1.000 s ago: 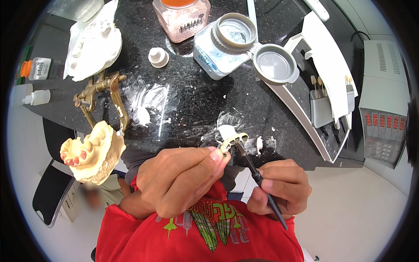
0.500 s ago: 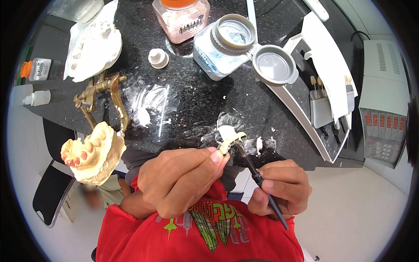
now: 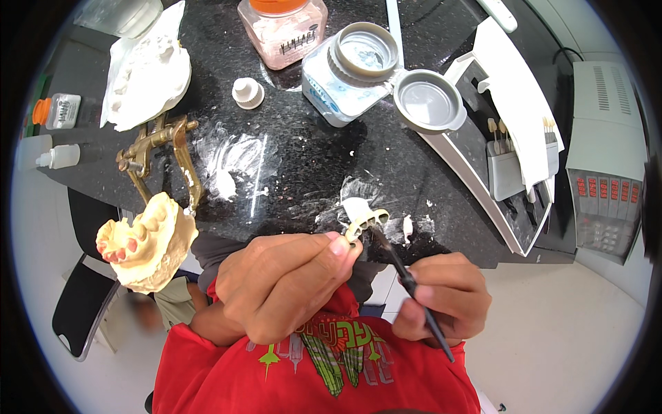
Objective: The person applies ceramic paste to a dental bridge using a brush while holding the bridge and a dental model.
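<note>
My left hand (image 3: 289,283) pinches one end of a small curved dental bridge (image 3: 363,221) between thumb and fingertips. Hollow undersides of its pale yellowish units face up. In my right hand (image 3: 452,297) is a slim black brush (image 3: 405,277), held like a pen. Its tip reaches the right part of the bridge, though whether it touches cannot be made out. Left of my hands, a yellow plaster dental model (image 3: 155,241) with reddish patches on some teeth is mounted on a brass articulator (image 3: 181,162). White powder (image 3: 356,205) lies on the dark counter just beyond the bridge.
Beyond my hands stand an open jar (image 3: 345,96) with grey lid, a pink-filled jar (image 3: 284,41) and a white cap (image 3: 248,92). White plaster casts (image 3: 148,79) lie far left. To the right are a white case (image 3: 476,186) with shade tabs and a device (image 3: 610,159).
The bridge has tilted slightly in my left fingers, showing more of its hollow undersides. The brush has shifted a little to the left with my right hand.
</note>
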The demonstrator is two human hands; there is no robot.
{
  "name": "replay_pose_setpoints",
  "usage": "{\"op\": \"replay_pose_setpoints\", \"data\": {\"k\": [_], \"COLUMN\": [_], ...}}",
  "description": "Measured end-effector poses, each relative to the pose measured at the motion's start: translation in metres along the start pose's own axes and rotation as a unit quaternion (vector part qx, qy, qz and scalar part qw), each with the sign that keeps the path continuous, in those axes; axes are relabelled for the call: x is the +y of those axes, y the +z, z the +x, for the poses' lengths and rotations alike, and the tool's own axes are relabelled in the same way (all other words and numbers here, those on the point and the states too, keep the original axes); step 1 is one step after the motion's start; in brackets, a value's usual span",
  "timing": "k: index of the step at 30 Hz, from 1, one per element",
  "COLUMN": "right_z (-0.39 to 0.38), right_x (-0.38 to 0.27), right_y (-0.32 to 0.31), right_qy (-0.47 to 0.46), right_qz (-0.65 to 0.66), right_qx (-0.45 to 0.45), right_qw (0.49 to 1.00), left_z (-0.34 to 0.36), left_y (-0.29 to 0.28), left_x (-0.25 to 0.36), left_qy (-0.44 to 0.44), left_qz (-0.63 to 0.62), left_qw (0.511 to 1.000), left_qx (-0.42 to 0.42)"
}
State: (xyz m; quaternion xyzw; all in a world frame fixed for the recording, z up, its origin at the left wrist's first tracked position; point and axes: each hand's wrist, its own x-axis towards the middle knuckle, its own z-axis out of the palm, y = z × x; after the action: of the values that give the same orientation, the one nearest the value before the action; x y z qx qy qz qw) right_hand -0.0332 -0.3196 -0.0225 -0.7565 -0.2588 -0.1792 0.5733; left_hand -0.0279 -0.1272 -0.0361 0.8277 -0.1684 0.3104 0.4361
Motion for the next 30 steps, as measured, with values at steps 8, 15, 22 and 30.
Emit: {"op": "replay_pose_setpoints", "data": {"k": [8,15,22,30], "right_z": [-0.009,0.053,0.206,0.311], "right_x": [-0.005,-0.030,-0.049,-0.039], "right_y": [-0.003,-0.025,0.027,0.146], "right_qy": [0.040,-0.006,0.014,-0.001], "right_qz": [0.060,-0.003,-0.095,-0.211], "right_qx": [0.126,0.090,-0.034,-0.270], "right_qw": [0.989,0.996,0.995,0.940], "left_z": [-0.003,-0.001,-0.002,-0.003], "left_y": [0.001,0.000,-0.004,-0.013], "left_x": [0.000,-0.004,-0.016,-0.023], "left_qy": [-0.013,0.011,0.049,0.092], "left_qz": [-0.002,-0.019,-0.041,-0.116], "left_qw": [1.000,1.000,0.998,0.988], "left_qx": [-0.003,0.019,0.015,-0.049]}}
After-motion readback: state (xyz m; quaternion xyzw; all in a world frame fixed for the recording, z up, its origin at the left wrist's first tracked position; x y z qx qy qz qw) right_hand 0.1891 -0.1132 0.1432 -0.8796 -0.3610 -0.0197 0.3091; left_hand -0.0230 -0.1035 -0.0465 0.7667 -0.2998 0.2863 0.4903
